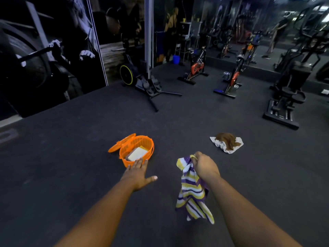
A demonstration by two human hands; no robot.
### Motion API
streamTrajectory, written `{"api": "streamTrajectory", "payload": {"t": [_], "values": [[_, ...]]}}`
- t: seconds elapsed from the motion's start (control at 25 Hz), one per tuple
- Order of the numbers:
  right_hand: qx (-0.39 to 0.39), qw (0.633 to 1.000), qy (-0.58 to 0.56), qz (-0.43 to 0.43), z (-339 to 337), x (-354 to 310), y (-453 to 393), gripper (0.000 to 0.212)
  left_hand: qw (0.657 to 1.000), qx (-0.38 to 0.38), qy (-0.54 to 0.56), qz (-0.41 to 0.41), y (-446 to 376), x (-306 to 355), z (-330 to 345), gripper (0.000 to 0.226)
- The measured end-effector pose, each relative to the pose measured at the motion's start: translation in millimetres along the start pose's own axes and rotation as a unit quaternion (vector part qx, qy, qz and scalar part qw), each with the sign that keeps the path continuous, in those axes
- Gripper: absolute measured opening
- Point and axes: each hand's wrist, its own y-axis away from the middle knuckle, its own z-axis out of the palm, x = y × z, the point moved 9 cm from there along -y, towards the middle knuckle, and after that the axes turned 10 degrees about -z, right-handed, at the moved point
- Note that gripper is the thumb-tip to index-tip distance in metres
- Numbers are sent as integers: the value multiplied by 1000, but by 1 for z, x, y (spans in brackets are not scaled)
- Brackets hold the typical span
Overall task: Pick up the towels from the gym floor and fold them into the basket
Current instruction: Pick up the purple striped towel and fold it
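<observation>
Right hand (204,166) closed on 1 corner of the striped towel (193,191); the rest hangs free below the fist, bunched and twisted, lower end loose. Cannot tell whether it clears the floor. Left hand (138,172) open, fingers spread, palm down, holding nothing; in the frame it sits just short of the near rim of the orange basket (136,150).

Basket stands upright on the gym floor (71,166), lid (122,142) swung open to the far-left side. 1 pale folded towel (137,154) already inside. 2 more still down: a brown towel (227,140) lying on top of a white towel (222,146), well apart from the basket, to the right and further off.

Risks, as judged:
- 1-corner grip; cloth may slip or drag, and a fold can't be made w/o the 2nd hand taking another corner.
- Basket looks light; a push on its rim could tip or slide it.
- Open lid could swing shut if knocked.
- Brown and white may lift as 1 clump; need separating.

Room: floor open all round basket and pile. Nearest machine is a stand (151,90) well beyond; exercise bikes (195,68) further back. No edge or obstacle near the hands.
</observation>
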Motion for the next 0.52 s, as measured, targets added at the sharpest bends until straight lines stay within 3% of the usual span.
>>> {"api": "streamTrajectory", "payload": {"t": [0.2, 0.52], "values": [[-11, 999, -24, -45, 2, 15, -105, 20, 999, 8, -10, -38, -79, 11, -32, 110], [-107, 973, -52, -197, 19, 22, -270, 21, 988, 26, 38, -149, -175, 32, -66, 102]]}}
